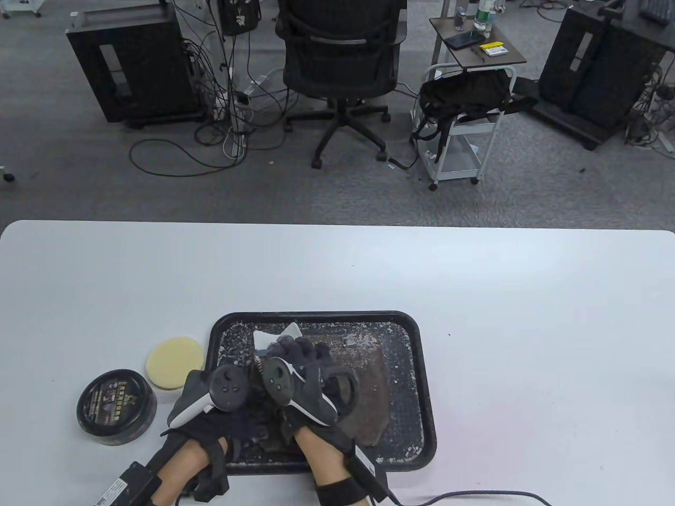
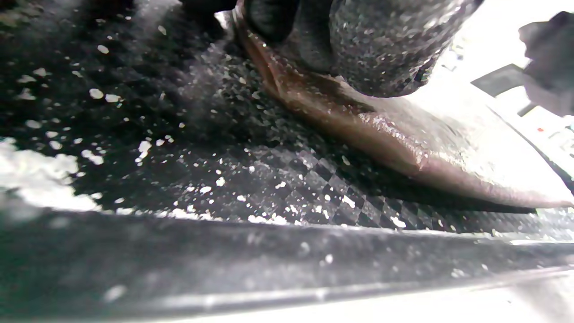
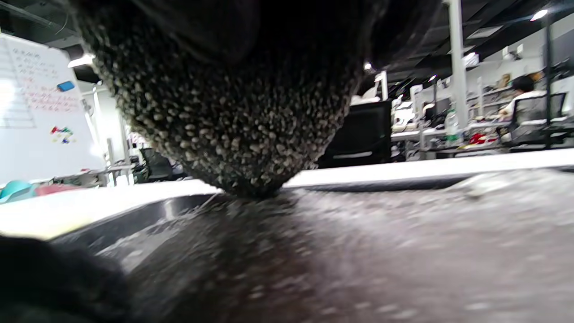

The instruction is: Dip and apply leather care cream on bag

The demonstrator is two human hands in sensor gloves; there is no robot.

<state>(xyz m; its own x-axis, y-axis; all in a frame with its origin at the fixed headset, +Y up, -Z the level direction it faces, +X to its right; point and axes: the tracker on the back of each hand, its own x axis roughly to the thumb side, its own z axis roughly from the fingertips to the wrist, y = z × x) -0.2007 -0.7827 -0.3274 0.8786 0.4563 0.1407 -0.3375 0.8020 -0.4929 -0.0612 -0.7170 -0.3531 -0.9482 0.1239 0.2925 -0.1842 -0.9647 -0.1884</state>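
Two things off to the left: cream tin, sponge, both nearer my left hand, which pins the bag edge in the tray; grip unclear. Right hand presses the bag, grip unclear too.

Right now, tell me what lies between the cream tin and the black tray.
The table view shows the round yellow sponge pad lying on the white table, between the cream tin and the tray's left rim.
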